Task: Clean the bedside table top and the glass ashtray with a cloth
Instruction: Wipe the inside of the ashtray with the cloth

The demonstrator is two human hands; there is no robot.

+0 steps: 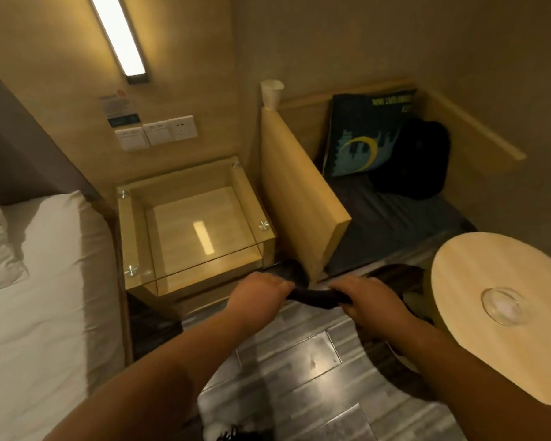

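Bedside table [194,218] glass top ahead-left; left hand [258,292] nearer, right hand [368,297] both gripping dark cloth [315,297] stretched crosswise; ashtray [503,305] right.

- The cushion [363,135] carries yellow-green lettering along its top edge; it reads upside down and blurred, so no word can be made out.
- The notice [116,105] on the wall above the switches [156,132] has print, too small and blurred to read.
- Nothing else bears any writing that can be read.
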